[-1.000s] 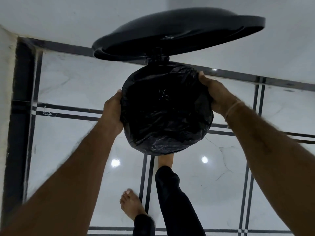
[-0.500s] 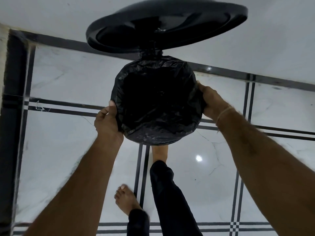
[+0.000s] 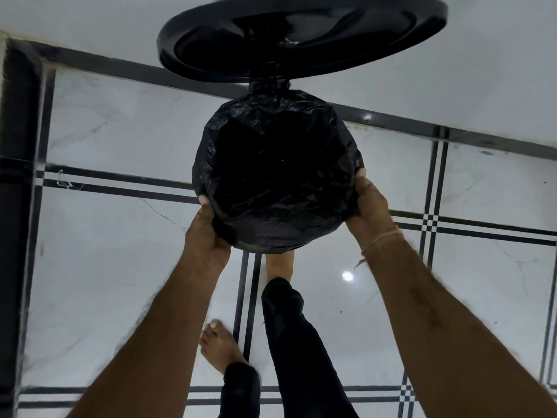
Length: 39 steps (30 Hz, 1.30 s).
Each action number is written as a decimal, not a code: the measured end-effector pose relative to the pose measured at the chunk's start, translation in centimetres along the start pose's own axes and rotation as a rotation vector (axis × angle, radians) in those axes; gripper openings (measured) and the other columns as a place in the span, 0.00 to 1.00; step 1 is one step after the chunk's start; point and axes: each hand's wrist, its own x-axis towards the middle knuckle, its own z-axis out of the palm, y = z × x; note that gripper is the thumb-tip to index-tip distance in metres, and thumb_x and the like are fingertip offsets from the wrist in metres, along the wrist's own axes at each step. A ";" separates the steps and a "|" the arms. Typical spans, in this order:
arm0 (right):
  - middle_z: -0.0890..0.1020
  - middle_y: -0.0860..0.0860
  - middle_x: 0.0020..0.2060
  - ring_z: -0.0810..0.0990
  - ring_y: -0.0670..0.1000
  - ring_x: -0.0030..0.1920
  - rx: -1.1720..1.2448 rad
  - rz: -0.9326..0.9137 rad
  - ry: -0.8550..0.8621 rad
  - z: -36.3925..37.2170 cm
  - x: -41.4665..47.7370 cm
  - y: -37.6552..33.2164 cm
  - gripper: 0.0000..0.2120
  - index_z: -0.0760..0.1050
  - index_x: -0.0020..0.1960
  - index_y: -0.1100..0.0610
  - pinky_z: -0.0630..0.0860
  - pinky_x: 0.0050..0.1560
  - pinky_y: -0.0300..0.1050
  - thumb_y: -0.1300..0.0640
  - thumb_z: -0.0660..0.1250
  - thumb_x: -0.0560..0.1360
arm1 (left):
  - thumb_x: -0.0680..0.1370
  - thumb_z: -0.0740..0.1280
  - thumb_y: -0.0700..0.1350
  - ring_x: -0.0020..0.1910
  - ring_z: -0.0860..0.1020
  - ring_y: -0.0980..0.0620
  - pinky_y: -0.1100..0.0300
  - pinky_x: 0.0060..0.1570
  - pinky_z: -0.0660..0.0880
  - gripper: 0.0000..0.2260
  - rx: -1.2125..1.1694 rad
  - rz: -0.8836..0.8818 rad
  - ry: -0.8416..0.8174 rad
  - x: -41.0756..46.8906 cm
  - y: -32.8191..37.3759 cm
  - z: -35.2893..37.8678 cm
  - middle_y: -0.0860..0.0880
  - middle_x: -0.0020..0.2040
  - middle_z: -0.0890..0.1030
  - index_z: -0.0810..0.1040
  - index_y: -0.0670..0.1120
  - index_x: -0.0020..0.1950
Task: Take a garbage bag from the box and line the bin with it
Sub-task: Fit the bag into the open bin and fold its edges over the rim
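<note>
I count one bin [image 3: 269, 85], its one lid [image 3: 301, 37] flipped up at the far side, and one black garbage bag [image 3: 277, 176] stretched over the rim. Left hand [image 3: 208, 233] at the bin's near-left and right hand [image 3: 369, 206] at its near-right both grip the bag's edge, fingers curled under. Two bare feet [image 3: 220, 345] just below.

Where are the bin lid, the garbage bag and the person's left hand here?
bin lid [image 3: 301, 37], head view, its dark underside
garbage bag [image 3: 277, 176], head view, crinkled plastic inside the bin's mouth
left hand [image 3: 208, 233], head view, back of the hand
</note>
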 end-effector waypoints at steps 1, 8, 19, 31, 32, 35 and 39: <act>0.85 0.58 0.60 0.83 0.61 0.63 -0.044 0.010 -0.007 -0.2 0.0 0.0 0.15 0.83 0.55 0.59 0.79 0.64 0.60 0.47 0.70 0.80 | 0.82 0.62 0.59 0.69 0.78 0.43 0.43 0.71 0.72 0.25 -0.005 0.000 -0.008 0.0 -0.1 0.0 0.45 0.70 0.80 0.74 0.48 0.75; 0.82 0.48 0.45 0.77 0.44 0.38 -0.088 0.027 -0.279 -3.5 -0.5 0.6 0.11 0.79 0.53 0.53 0.72 0.30 0.35 0.46 0.67 0.79 | 0.85 0.59 0.53 0.64 0.81 0.45 0.51 0.50 0.84 0.17 -0.057 -0.088 -0.052 -2.2 -1.3 -1.4 0.44 0.67 0.82 0.78 0.47 0.69; 0.84 0.48 0.32 0.81 0.44 0.31 -0.184 0.119 -0.092 -2.5 0.2 0.5 0.14 0.79 0.44 0.57 0.80 0.33 0.36 0.57 0.61 0.86 | 0.83 0.67 0.44 0.55 0.84 0.48 0.59 0.46 0.84 0.16 -0.026 -0.106 0.121 0.7 -1.3 -1.3 0.42 0.64 0.83 0.78 0.40 0.70; 0.87 0.56 0.48 0.89 0.53 0.46 0.167 0.232 -0.152 -2.4 -2.3 -0.6 0.13 0.81 0.55 0.61 0.86 0.48 0.49 0.52 0.65 0.83 | 0.82 0.67 0.43 0.59 0.82 0.49 0.48 0.61 0.79 0.11 -0.073 -0.090 0.001 -2.2 0.5 -1.0 0.49 0.54 0.86 0.83 0.45 0.63; 0.87 0.57 0.49 0.88 0.53 0.47 0.201 0.250 -0.138 -2.2 -2.3 -0.4 0.12 0.81 0.55 0.62 0.86 0.50 0.49 0.54 0.65 0.83 | 0.82 0.66 0.42 0.62 0.81 0.47 0.48 0.61 0.80 0.15 -0.099 -0.080 -0.026 -2.4 0.3 -1.1 0.48 0.59 0.84 0.80 0.44 0.69; 0.87 0.56 0.50 0.87 0.52 0.50 0.266 0.248 -0.148 -1.8 -2.6 0.4 0.11 0.81 0.57 0.62 0.85 0.54 0.48 0.56 0.64 0.83 | 0.85 0.62 0.42 0.68 0.77 0.44 0.51 0.64 0.79 0.18 -0.201 -0.060 -0.099 -2.2 -0.9 -1.4 0.43 0.70 0.78 0.72 0.41 0.75; 0.86 0.49 0.48 0.83 0.51 0.55 0.157 0.237 -0.118 -2.8 -3.1 1.5 0.11 0.80 0.51 0.54 0.80 0.58 0.53 0.48 0.65 0.83 | 0.82 0.66 0.55 0.65 0.79 0.44 0.37 0.61 0.78 0.15 -0.224 -0.179 -0.016 -3.1 -2.3 -1.2 0.47 0.64 0.82 0.81 0.50 0.64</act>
